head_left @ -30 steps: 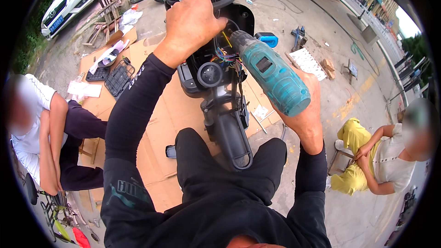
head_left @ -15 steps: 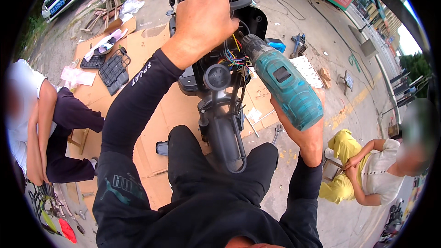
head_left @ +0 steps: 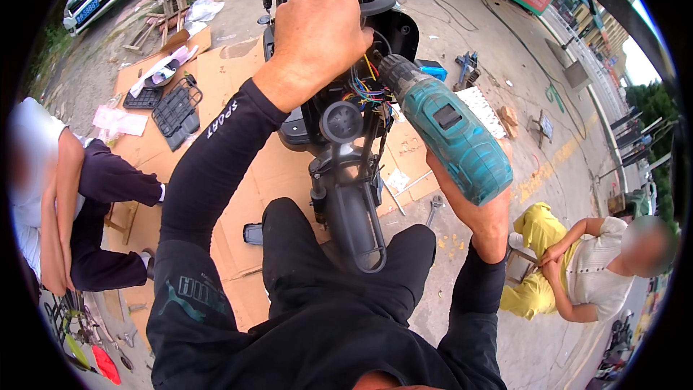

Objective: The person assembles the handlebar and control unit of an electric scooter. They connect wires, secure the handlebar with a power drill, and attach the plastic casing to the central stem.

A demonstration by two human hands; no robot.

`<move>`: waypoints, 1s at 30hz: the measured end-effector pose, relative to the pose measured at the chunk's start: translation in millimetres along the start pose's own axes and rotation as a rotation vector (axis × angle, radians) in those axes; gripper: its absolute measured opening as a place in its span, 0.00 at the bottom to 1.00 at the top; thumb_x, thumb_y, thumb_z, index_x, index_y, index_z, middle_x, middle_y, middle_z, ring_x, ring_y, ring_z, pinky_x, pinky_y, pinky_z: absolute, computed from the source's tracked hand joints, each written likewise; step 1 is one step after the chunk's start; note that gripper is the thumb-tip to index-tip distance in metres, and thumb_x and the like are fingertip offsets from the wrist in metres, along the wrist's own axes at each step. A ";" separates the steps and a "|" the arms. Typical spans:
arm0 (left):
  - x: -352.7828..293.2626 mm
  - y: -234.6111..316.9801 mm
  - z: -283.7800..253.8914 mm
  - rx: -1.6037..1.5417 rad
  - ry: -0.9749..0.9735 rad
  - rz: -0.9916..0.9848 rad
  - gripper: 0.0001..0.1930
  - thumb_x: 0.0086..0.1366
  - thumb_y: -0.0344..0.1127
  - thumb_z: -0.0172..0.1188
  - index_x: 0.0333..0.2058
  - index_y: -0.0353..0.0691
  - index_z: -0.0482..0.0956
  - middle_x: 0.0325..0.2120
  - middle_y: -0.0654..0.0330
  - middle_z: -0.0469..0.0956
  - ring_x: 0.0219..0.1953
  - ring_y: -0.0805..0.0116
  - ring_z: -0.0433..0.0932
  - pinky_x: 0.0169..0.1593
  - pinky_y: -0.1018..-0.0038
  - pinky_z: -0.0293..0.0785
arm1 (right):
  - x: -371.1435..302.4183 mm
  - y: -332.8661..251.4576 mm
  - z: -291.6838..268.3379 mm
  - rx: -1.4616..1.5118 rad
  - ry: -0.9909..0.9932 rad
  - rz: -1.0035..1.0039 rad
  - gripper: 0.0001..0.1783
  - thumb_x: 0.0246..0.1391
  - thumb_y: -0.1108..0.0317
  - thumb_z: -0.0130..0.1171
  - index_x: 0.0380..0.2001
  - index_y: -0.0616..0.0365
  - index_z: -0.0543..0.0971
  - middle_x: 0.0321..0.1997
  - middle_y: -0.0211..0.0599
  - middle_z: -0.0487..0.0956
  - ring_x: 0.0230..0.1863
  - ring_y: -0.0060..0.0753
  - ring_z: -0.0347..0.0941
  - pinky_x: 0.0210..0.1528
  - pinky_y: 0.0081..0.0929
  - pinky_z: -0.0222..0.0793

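Note:
An electric scooter (head_left: pixel 354 220) stands between my knees, its wheel and black mudguard toward me. My left hand (head_left: pixel 317 36) is closed around a black part of the scooter near its top; the fingers' far side is hidden. My right hand (head_left: pixel 460 195) grips a teal cordless drill (head_left: pixel 455 130) by its handle, mostly hidden beneath the tool's body. The drill's dark chuck points up and left into the scooter's opened body, close to my left thumb. Loose coloured wires (head_left: pixel 370 90) hang just left of the chuck. A round black disc (head_left: pixel 341 123) sits above the mudguard.
Flattened cardboard (head_left: pixel 238 152) covers the ground, with black plastic panels (head_left: pixel 175 112) on it. One person (head_left: pixel 61 195) sits at left, another (head_left: pixel 577 267) at right. A wrench (head_left: pixel 434 209) lies by my right knee. A blue box (head_left: pixel 433 70) is beyond the drill.
The drill and my right hand have shifted very slightly to the right. My left hand keeps its hold in the same place.

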State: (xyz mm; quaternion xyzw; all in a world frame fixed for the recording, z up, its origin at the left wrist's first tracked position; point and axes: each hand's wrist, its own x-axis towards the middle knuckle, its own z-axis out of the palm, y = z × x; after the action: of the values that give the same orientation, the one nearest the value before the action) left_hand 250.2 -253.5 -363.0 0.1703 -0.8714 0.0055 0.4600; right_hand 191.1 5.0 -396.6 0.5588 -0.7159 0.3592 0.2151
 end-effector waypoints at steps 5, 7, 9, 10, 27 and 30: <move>-0.4 3.0 -4.0 0.017 -0.008 0.010 0.34 0.48 0.42 0.77 0.49 0.31 0.70 0.33 0.43 0.83 0.34 0.39 0.84 0.35 0.53 0.81 | 0.4 -1.7 -0.1 0.023 -0.010 0.016 0.14 0.41 0.74 0.66 0.36 0.61 0.82 0.25 0.49 0.79 0.27 0.61 0.75 0.28 0.37 0.70; -0.4 2.4 -4.9 0.018 -0.009 0.013 0.35 0.49 0.43 0.77 0.49 0.31 0.70 0.33 0.43 0.83 0.34 0.39 0.84 0.36 0.53 0.81 | -0.6 -2.0 1.5 0.060 -0.021 0.046 0.14 0.41 0.75 0.66 0.36 0.61 0.82 0.25 0.49 0.79 0.27 0.61 0.75 0.28 0.37 0.70; -0.6 1.4 -5.3 0.020 -0.012 0.014 0.35 0.49 0.43 0.77 0.49 0.31 0.70 0.33 0.43 0.83 0.34 0.39 0.84 0.36 0.52 0.81 | -3.0 -2.9 -0.3 -0.013 -0.073 0.075 0.13 0.47 0.74 0.71 0.38 0.58 0.85 0.31 0.41 0.84 0.31 0.47 0.79 0.35 0.34 0.72; -0.8 0.8 -5.0 0.022 -0.016 0.013 0.35 0.49 0.43 0.77 0.50 0.31 0.70 0.33 0.43 0.83 0.34 0.39 0.84 0.36 0.52 0.81 | -4.5 -3.4 -1.1 -0.050 -0.099 0.090 0.12 0.49 0.74 0.74 0.39 0.57 0.87 0.34 0.37 0.86 0.33 0.40 0.81 0.39 0.32 0.72; 8.1 15.1 -4.1 -0.066 -0.157 -0.095 0.35 0.51 0.44 0.76 0.52 0.32 0.70 0.37 0.43 0.84 0.39 0.38 0.84 0.42 0.53 0.80 | -142.8 129.1 -37.7 -0.081 -0.042 0.678 0.11 0.51 0.66 0.72 0.36 0.61 0.86 0.34 0.46 0.87 0.32 0.45 0.83 0.40 0.34 0.75; 7.9 18.2 -12.1 -0.076 -0.174 -0.113 0.36 0.50 0.47 0.77 0.51 0.32 0.71 0.38 0.43 0.85 0.41 0.39 0.84 0.46 0.53 0.79 | -215.2 198.6 13.9 -0.103 -0.354 0.910 0.16 0.44 0.61 0.73 0.34 0.59 0.86 0.34 0.53 0.85 0.38 0.59 0.82 0.40 0.45 0.77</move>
State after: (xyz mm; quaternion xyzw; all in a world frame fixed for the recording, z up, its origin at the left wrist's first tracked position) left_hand 250.3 -236.7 -347.0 0.2012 -0.8967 -0.0682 0.3883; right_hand 63.8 156.7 -612.7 0.2303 -0.9298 0.2804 -0.0616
